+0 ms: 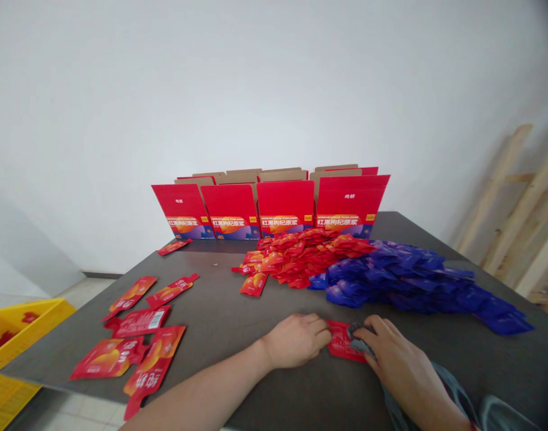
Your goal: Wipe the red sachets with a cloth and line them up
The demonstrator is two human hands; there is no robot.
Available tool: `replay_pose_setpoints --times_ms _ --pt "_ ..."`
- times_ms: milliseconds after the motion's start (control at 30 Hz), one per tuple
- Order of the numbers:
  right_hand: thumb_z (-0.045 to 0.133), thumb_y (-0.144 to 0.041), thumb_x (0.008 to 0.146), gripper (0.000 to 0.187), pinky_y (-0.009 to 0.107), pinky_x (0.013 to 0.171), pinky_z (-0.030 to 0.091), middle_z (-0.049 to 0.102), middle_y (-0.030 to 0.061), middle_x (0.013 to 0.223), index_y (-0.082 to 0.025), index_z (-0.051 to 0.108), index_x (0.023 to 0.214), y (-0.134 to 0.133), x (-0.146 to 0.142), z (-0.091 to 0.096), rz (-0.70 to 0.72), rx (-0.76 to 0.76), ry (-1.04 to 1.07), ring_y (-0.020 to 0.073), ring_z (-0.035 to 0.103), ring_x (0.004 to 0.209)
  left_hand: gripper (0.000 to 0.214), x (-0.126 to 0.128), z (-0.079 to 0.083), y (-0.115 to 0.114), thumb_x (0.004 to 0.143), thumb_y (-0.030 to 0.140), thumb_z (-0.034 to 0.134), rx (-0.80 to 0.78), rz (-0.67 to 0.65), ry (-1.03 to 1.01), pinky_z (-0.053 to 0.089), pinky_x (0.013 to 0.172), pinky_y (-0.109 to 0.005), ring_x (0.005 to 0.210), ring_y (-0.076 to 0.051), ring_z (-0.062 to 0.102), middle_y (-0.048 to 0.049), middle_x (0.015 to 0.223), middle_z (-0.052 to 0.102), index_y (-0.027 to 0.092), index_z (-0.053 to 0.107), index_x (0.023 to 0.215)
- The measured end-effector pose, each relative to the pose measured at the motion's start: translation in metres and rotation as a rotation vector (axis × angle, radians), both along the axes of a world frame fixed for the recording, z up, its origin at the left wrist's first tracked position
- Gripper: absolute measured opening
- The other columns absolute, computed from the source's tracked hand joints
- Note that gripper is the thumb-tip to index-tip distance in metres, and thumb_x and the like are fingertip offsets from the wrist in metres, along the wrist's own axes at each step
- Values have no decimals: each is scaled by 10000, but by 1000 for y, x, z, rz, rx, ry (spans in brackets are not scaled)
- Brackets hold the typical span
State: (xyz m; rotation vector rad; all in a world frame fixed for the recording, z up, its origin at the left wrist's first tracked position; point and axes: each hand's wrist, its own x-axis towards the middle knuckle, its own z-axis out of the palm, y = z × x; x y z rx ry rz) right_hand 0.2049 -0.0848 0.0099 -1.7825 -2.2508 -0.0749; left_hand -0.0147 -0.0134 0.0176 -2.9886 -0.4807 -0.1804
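Observation:
A red pouch lies flat on the dark tabletop in front of me. My left hand is closed at the pouch's left edge, with its fingers curled and their tips partly hidden. A crumpled grey cloth is gripped in my right hand and pressed against the right end of the pouch. That end is partly covered by the cloth and fingers. Just beyond my hands lie a heap of red pouches and a heap of blue pouches.
Open-topped red cartons stand in rows at the back. Several loose red pouches are spread on the left. Beside the left table edge is a yellow crate with red items inside. A wooden frame leans at the right.

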Motion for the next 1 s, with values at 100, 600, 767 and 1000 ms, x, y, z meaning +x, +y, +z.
replay_pose_setpoints --times_ms 100,600,767,1000 --pt "477 -166 833 251 343 767 493 573 56 961 -255 670 966 4 23 -4 -61 -24 -9 208 580 911 66 0 1 0 903 221 493 18 -5 -2 460 833 -276 937 -165 529 -53 1005 590 170 510 941" --pt "473 -148 784 326 325 771 508 612 31 1013 -327 673 970 -9 9 -4 -5 15 12 194 593 928 149 -3 -2 4 927 195 436 -73 21 -124 460 869 -263 1014 -165 552 -77 1166 606 159 512 1051" --pt "452 -281 843 272 313 793 524 658 44 991 -295 689 975 0 50 -28 -130 -24 177 190 646 893 204 -7 -1 8 961 217 382 -188 93 -296 459 807 -240 896 -143 576 -40 962 658 179 570 1032" --pt "484 -308 829 268 290 843 521 681 41 991 -281 700 986 9 58 -35 -105 -1 243 181 665 897 197 2 45 73 940 213 396 -434 526 -758 454 791 -214 858 -120 604 3 924 660 175 588 967"
